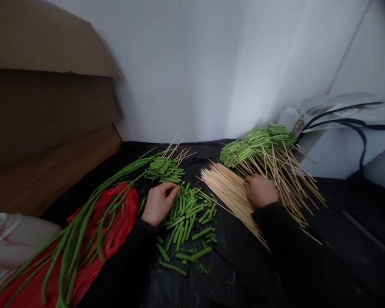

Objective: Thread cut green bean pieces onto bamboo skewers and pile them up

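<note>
Right at the fingers of the left hand (pixel 157 203) there's a messy heap of cut green bean pieces (pixel 184 214), spreading to the right of them and back toward the wearer. Thumb and index finger are bent toward each other at the heap's upper edge, tips pretty much together, but I can't tell if there's a bean piece between them.

Over to the right of the heap is a thick bundle of bare skewers (pixel 229 192), lying at a slant. The right hand (pixel 261 190) has its fingers curled against the bundle's right side. They're touching it, but can't tell if they're clamped on a stick.

Just beyond the left fingers sits a small stack of skewered beans (pixel 165 169), stick ends poking out away from the wearer. Past the right fingers is a way bigger pile of skewered beans (pixel 256 143), its sticks fanning down to the right of that hand.

Left of the left fingers, long uncut beans (pixel 69 252) drape across a red plastic bag (pixel 128 207), with a whitish container (pixel 28 239) further out. Black plastic sheeting (pixel 240 273) runs under the piles, and a pale wall (pixel 195 72) rises behind everything.
</note>
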Demonstrator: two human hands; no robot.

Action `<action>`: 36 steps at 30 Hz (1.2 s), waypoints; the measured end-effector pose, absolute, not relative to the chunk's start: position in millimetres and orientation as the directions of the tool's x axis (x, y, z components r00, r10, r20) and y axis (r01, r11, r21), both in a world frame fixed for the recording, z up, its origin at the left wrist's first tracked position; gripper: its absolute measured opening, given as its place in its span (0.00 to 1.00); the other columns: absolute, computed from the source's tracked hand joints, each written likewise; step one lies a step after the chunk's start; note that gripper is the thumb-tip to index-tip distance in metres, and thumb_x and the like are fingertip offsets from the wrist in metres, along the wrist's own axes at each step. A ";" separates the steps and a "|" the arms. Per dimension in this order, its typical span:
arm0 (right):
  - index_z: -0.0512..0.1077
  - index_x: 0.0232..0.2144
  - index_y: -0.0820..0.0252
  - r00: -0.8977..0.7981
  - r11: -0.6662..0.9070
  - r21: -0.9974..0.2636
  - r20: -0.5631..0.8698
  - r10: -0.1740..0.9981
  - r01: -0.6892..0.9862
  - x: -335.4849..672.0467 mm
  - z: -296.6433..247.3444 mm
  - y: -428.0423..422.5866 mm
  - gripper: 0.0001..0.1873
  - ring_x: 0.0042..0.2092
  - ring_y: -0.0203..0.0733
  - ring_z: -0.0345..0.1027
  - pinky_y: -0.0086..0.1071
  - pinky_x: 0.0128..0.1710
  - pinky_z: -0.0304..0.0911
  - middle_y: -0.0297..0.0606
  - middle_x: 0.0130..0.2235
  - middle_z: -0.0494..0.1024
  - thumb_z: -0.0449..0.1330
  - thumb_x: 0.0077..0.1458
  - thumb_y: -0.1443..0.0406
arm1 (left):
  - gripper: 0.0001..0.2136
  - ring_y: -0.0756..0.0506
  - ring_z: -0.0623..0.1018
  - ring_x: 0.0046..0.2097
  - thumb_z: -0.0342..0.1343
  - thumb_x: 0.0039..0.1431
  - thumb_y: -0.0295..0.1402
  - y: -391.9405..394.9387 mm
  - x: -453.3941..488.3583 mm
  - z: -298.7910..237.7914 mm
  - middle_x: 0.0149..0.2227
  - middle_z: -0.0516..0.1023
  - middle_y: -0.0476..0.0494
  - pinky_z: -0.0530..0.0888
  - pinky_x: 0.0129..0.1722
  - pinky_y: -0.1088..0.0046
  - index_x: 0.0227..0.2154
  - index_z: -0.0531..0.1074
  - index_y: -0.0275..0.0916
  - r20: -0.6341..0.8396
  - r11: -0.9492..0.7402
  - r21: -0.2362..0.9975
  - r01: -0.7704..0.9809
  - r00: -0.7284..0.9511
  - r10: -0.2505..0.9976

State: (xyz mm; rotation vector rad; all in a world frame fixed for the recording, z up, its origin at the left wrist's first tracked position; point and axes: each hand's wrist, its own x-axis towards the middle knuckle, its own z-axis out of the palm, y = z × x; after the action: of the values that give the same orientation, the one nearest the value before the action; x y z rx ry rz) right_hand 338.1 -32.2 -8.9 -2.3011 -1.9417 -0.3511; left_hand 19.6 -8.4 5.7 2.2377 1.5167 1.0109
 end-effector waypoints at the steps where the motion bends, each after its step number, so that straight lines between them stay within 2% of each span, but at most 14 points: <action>1: 0.74 0.35 0.62 0.154 -0.174 0.064 0.245 0.957 0.983 338.1 -8.8 -31.8 0.13 0.43 0.47 0.66 0.35 0.38 0.55 0.45 0.39 0.75 0.50 0.59 0.64 | 0.12 0.44 0.78 0.37 0.51 0.58 0.39 -8.5 19.6 5.9 0.35 0.82 0.45 0.69 0.39 0.72 0.32 0.77 0.39 0.404 -0.424 0.556 0.715 0.214 0.890; 11: 0.68 0.37 0.65 0.173 -0.200 0.060 0.308 0.936 0.978 324.5 -5.0 -37.8 0.08 0.43 0.47 0.65 0.35 0.38 0.53 0.49 0.39 0.74 0.51 0.56 0.70 | 0.12 0.44 0.78 0.37 0.52 0.58 0.39 -8.7 20.8 6.4 0.35 0.82 0.46 0.70 0.38 0.72 0.31 0.78 0.40 0.397 -0.407 0.554 0.726 0.200 0.896; 15: 0.66 0.38 0.64 0.183 -0.210 0.038 0.355 0.917 0.977 321.4 2.8 -39.3 0.09 0.41 0.44 0.65 0.34 0.36 0.51 0.45 0.37 0.73 0.47 0.59 0.71 | 0.13 0.44 0.78 0.36 0.51 0.58 0.40 -9.2 21.3 6.9 0.34 0.82 0.45 0.69 0.38 0.72 0.31 0.78 0.39 0.386 -0.402 0.560 0.724 0.201 0.900; 20: 0.67 0.37 0.62 0.126 -0.141 0.018 0.350 0.928 0.990 316.9 5.9 -39.7 0.10 0.40 0.41 0.66 0.32 0.36 0.51 0.42 0.38 0.73 0.46 0.60 0.70 | 0.14 0.44 0.78 0.34 0.51 0.58 0.41 -9.3 20.8 7.1 0.33 0.82 0.45 0.69 0.37 0.72 0.31 0.78 0.39 0.384 -0.394 0.558 0.730 0.193 0.903; 24: 0.70 0.34 0.59 0.103 -0.109 0.004 0.298 0.949 0.994 317.0 3.6 -39.4 0.12 0.38 0.38 0.67 0.30 0.35 0.52 0.40 0.37 0.74 0.47 0.61 0.67 | 0.14 0.44 0.78 0.35 0.50 0.59 0.41 -9.0 20.8 6.7 0.33 0.82 0.45 0.69 0.37 0.72 0.32 0.78 0.39 0.389 -0.401 0.557 0.727 0.199 0.900; 28: 0.72 0.39 0.61 0.203 -0.208 -0.008 0.250 0.947 0.978 327.2 8.1 -35.2 0.14 0.38 0.40 0.69 0.31 0.34 0.55 0.45 0.41 0.74 0.47 0.58 0.70 | 0.13 0.44 0.78 0.35 0.51 0.59 0.41 -8.9 21.9 5.0 0.33 0.82 0.45 0.69 0.37 0.73 0.31 0.78 0.39 0.391 -0.408 0.556 0.724 0.206 0.897; 30: 0.74 0.38 0.60 0.226 -0.230 -0.004 0.200 0.953 0.973 333.1 13.8 -28.8 0.15 0.37 0.41 0.70 0.32 0.34 0.57 0.46 0.40 0.75 0.48 0.57 0.70 | 0.13 0.45 0.78 0.35 0.51 0.59 0.40 -8.8 22.4 3.4 0.33 0.82 0.46 0.69 0.37 0.73 0.31 0.78 0.40 0.405 -0.426 0.553 0.716 0.216 0.889; 34: 0.77 0.40 0.55 0.227 -0.228 -0.001 0.085 0.970 0.974 336.5 25.5 -4.3 0.16 0.39 0.44 0.72 0.34 0.39 0.61 0.46 0.38 0.78 0.52 0.54 0.68 | 0.13 0.45 0.78 0.35 0.51 0.59 0.40 -8.2 21.3 1.0 0.33 0.82 0.46 0.69 0.36 0.73 0.32 0.78 0.40 0.417 -0.441 0.548 0.711 0.225 0.881; 36: 0.77 0.42 0.59 0.227 -0.228 0.015 0.055 0.972 0.973 333.3 29.5 8.7 0.16 0.41 0.45 0.72 0.35 0.41 0.62 0.50 0.40 0.77 0.53 0.53 0.68 | 0.13 0.45 0.78 0.35 0.51 0.59 0.40 -7.8 19.9 1.0 0.33 0.82 0.45 0.68 0.36 0.72 0.32 0.78 0.40 0.419 -0.439 0.549 0.711 0.221 0.881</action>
State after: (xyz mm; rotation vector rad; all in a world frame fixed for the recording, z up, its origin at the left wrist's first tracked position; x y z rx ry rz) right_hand 333.3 8.7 29.5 -2.4432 -1.9373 -0.0818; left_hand 19.9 -7.8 1.0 2.2547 1.5059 1.0284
